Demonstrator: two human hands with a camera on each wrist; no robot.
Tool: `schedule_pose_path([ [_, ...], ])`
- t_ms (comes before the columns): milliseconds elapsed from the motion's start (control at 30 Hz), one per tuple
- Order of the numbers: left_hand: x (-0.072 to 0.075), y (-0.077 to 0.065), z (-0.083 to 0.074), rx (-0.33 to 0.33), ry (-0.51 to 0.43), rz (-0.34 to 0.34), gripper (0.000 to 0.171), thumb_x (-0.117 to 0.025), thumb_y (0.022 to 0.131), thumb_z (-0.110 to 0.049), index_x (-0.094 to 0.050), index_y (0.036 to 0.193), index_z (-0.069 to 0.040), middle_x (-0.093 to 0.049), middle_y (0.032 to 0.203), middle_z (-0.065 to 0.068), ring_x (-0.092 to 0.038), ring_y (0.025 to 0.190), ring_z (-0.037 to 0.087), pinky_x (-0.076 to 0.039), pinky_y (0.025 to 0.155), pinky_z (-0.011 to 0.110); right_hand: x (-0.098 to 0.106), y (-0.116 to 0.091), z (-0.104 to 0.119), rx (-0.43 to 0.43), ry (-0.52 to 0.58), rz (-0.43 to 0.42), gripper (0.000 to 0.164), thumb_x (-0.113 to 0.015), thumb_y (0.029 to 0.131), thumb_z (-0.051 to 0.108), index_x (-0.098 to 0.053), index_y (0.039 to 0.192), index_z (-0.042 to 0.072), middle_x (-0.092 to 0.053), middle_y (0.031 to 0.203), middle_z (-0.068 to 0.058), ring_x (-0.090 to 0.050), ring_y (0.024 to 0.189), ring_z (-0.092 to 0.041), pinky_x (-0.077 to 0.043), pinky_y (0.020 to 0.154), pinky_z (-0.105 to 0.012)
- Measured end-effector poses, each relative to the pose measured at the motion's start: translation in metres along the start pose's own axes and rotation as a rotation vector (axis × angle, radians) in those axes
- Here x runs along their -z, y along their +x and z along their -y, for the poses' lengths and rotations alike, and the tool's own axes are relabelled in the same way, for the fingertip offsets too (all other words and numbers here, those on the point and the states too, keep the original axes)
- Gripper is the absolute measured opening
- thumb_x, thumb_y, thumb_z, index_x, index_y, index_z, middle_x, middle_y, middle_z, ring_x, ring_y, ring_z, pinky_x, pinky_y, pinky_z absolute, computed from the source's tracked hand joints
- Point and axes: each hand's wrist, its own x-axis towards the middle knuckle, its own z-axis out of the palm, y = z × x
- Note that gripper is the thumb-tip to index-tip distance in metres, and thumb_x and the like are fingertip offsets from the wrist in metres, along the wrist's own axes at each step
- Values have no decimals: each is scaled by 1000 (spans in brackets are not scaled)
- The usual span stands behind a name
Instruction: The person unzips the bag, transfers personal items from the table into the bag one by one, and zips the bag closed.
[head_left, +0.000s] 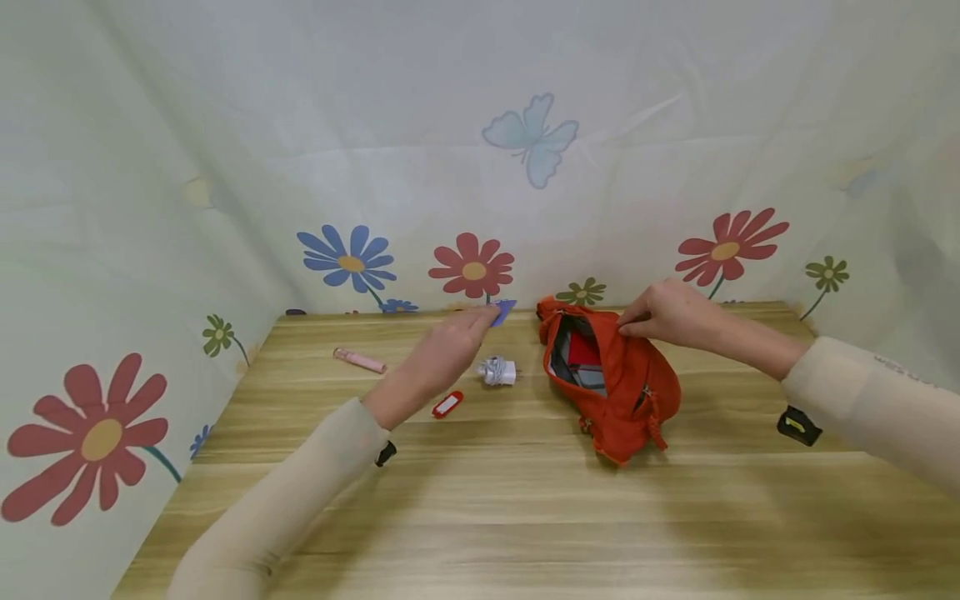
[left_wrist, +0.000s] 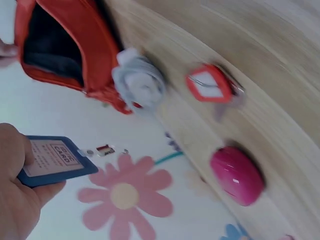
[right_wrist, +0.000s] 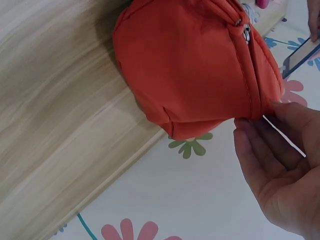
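Note:
My left hand (head_left: 442, 354) pinches a blue ID card holder (left_wrist: 55, 159) between thumb and fingers, holding it above the back of the table. A small clip hangs off the holder's end. With thumb and fingertips, my right hand (head_left: 667, 315) grips the rim of an orange-red bag (right_wrist: 185, 65). The bag's zipped mouth gapes, and something red (head_left: 583, 350) shows inside. Between the left hand and the bag lies a white charger plug (head_left: 506, 372) with its grey cable wound up. A red key tag (head_left: 447, 404) with a white label lies nearer the front.
A slim pink stick-like object (head_left: 360, 360) lies at the back left of the wooden table (head_left: 480, 517). Flower-printed white cloth (head_left: 420, 183) rises behind the table and at its sides. Black wrist straps partly show under both sleeves.

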Motion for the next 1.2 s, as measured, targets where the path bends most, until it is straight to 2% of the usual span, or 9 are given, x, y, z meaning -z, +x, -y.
schedule_pose_path([
  [233,6,5,-27,-191,13,-83,55,-80,86,-1,-58,136,5,-66,132,17,-65,122,27,-53,97,38,1,8,-7,4,-21,76,2,-78,87,10,-77,86,9,-71,75,3,-66,68,-8,-58,65,-29],
  [400,2,11,-40,-244,-14,-105,53,-79,88,-4,-59,136,3,-67,131,14,-65,122,26,-52,99,35,-6,17,-16,2,-41,183,21,-70,88,9,-74,106,0,-65,74,3,-56,67,-9,-50,63,-29],
  [533,-3,14,-45,-253,-37,-110,48,-75,92,-5,-59,136,2,-68,131,14,-65,122,24,-52,99,34,-16,20,-21,23,-52,252,34,-67,94,16,-70,120,-6,-64,88,-7,-54,77,-18,-46,68,-34],
  [633,-7,16,-47,-247,-57,-97,45,-73,94,-6,-59,136,1,-67,132,13,-65,122,24,-52,98,33,-25,19,-22,58,-71,305,35,-66,99,24,-71,119,-4,-63,113,-20,-58,100,-33,-52,85,-45],
  [733,-11,17,-48,-249,-74,-76,45,-72,94,-7,-58,136,1,-67,132,13,-66,121,24,-52,98,34,-28,19,-21,86,-75,348,36,-62,102,26,-71,120,-4,-57,133,-32,-54,123,-49,-48,101,-56],
  [800,-14,18,-49,-260,-84,-58,45,-71,95,-6,-57,137,1,-67,133,14,-65,122,24,-52,100,34,-26,19,-20,79,-91,358,37,-58,104,26,-70,125,-3,-54,140,-32,-51,130,-50,-45,105,-58],
  [933,-20,23,-52,-297,-85,-34,46,-71,95,-5,-57,138,2,-65,135,14,-63,124,24,-50,103,35,-13,21,-20,49,-99,362,40,-55,106,26,-68,129,-3,-64,132,-25,-61,121,-42,-50,100,-54],
  [1100,-26,32,-60,-359,-25,-9,48,-73,94,-7,-58,139,0,-63,139,12,-60,129,23,-45,109,34,1,22,-23,56,-64,350,30,-55,106,25,-74,120,5,-73,115,-11,-70,101,-25,-56,90,-47],
  [1200,-28,36,-66,-418,14,-22,48,-72,95,-9,-57,140,-1,-61,141,12,-58,131,22,-43,111,35,3,20,-23,55,-63,344,31,-55,106,25,-74,121,5,-73,117,-12,-70,102,-26,-56,92,-47],
])
